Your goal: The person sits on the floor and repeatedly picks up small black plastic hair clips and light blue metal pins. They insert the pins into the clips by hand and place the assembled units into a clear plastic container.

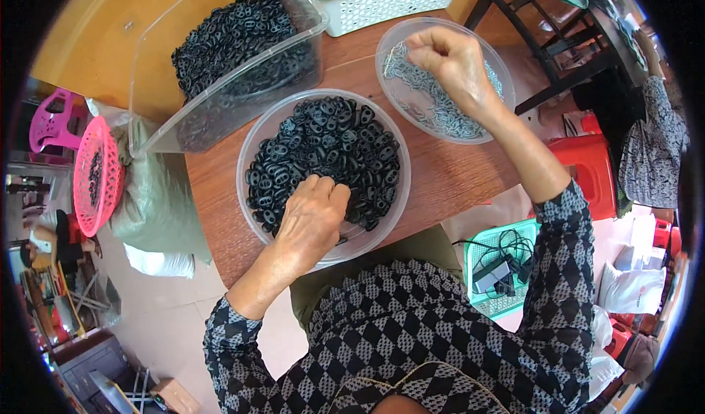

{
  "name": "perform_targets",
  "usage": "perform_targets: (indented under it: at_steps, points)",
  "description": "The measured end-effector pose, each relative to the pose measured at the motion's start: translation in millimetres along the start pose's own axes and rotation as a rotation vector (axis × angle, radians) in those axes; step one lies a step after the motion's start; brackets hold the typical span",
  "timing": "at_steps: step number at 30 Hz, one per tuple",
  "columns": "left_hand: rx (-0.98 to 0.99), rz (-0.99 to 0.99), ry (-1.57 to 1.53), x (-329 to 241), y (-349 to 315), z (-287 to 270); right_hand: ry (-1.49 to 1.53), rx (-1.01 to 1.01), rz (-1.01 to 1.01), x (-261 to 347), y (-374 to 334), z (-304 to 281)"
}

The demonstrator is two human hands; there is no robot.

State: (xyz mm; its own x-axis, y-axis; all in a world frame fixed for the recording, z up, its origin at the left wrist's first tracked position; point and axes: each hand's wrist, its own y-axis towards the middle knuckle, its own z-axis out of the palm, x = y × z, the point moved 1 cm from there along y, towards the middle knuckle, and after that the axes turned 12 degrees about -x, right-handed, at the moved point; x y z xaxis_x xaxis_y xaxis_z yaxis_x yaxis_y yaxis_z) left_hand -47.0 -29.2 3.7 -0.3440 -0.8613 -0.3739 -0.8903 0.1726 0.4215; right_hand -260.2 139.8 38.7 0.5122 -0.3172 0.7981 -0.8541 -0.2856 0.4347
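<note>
My left hand (312,216) reaches into a round clear tub (405,172) of small black plastic pieces (323,135), each with holes through it. Its fingers curl down against the pieces, and the fingertips are hidden. Over a second, shallower round tub (508,84) at the right, my right hand (455,65) is raised with thumb and fingers pinched together. Whatever lies in that pinch is too small to tell. Below it, the shallow tub holds many thin silvery metal pieces (422,98), like screws or pins.
A large clear bin (228,95) with more black pieces stands at the back left of the wooden table (455,175). Behind is a white perforated basket (396,9). A pink basket (110,179) sits at the left, a green basket with cables (481,238) at lower right. Another person's patterned sleeve (653,98) shows far right.
</note>
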Motion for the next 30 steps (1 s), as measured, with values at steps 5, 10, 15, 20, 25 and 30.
perform_targets:
  at_steps: [5,10,15,20,25,30]
  points:
    - [0.037,-0.081,-0.071,-3.5,-1.2,-2.2,0.120,0.088,0.137,24.1,-46.0,-9.0]
    - [-0.038,-0.352,-0.364,-9.4,3.0,-21.7,0.281,0.294,0.083,55.3,-107.1,11.2]
    - [-0.146,-0.423,-0.476,-20.6,9.7,-33.8,0.339,0.415,-0.012,62.5,-123.0,32.0]
    - [-0.229,-0.448,-0.553,-17.2,3.7,-31.7,0.444,0.519,0.241,66.1,-123.7,29.1]
    - [-0.377,-0.845,-0.866,-27.1,-3.0,-18.9,0.627,0.287,0.495,65.9,-128.6,30.2]
    - [-0.643,-0.937,-1.169,-43.2,-9.2,1.5,0.633,0.109,0.388,74.2,-134.9,38.5]
